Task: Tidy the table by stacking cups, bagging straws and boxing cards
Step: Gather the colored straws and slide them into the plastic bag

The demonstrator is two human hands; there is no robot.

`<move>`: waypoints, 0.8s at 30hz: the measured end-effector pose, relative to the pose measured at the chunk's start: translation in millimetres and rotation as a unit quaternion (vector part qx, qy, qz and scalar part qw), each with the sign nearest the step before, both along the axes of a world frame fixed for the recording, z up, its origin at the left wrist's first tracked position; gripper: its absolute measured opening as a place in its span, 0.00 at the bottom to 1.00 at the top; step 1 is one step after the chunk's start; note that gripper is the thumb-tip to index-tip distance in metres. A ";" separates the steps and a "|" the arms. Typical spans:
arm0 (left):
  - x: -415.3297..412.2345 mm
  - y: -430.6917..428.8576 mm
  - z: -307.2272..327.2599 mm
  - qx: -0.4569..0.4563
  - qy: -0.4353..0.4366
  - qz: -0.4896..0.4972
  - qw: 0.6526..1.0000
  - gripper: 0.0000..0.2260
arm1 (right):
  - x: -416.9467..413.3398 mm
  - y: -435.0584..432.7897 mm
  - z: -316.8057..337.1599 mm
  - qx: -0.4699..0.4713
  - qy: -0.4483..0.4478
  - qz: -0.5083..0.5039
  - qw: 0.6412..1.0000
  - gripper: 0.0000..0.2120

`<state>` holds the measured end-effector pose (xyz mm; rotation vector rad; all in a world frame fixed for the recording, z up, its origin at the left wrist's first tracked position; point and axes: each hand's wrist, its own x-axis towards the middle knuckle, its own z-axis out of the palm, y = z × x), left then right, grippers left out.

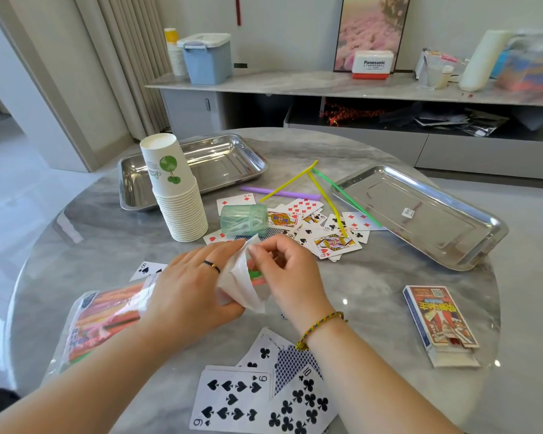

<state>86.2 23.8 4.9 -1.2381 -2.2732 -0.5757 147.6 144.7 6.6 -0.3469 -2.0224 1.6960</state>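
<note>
A clear plastic bag (pixel 107 314) full of coloured straws lies at the table's near left. My left hand (pixel 188 289) grips its white open end (pixel 243 286), and my right hand (pixel 282 270) pinches the same end from the right. A tall stack of upside-down paper cups (pixel 176 195) stands behind my hands. Loose straws lie further back: a purple one (pixel 279 193), yellow ones (pixel 295 180) and a green one (pixel 348 198). Playing cards (pixel 323 230) are scattered mid-table, and more cards (pixel 264 399) lie near me. The card box (pixel 439 317) lies open at the right.
Two steel trays sit on the round marble table: one (pixel 226 164) behind the cups, one (pixel 420 214) at the right. A green translucent container (pixel 244 220) lies on its side among the cards. A sideboard with boxes stands beyond the table.
</note>
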 end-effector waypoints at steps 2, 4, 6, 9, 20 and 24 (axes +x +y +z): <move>-1.2 -1.8 -0.1 -0.009 -0.007 0.007 1.000 0.28 | -0.4 3.9 0.2 0.027 0.000 -0.016 1.000 0.07; -2.9 -4.6 0.9 -0.025 -0.020 0.024 0.999 0.29 | 0.7 12.2 4.7 0.010 0.000 -0.002 1.000 0.10; -5.4 -7.8 1.2 -0.031 -0.037 0.034 0.998 0.30 | 4.8 21.3 14.6 -0.036 -0.001 0.065 0.997 0.12; -8.7 -9.7 0.7 -0.030 -0.049 0.038 0.998 0.30 | 8.2 27.1 18.9 -0.057 -0.011 0.130 0.990 0.13; -1.3 -3.7 0.0 -0.034 -0.004 0.014 0.999 0.32 | 0.1 -4.8 -5.3 0.036 -0.046 0.065 0.996 0.07; -1.7 -6.7 0.1 -0.029 -0.034 0.009 0.999 0.31 | 1.4 -0.8 -1.7 0.020 -0.013 0.011 1.000 0.16</move>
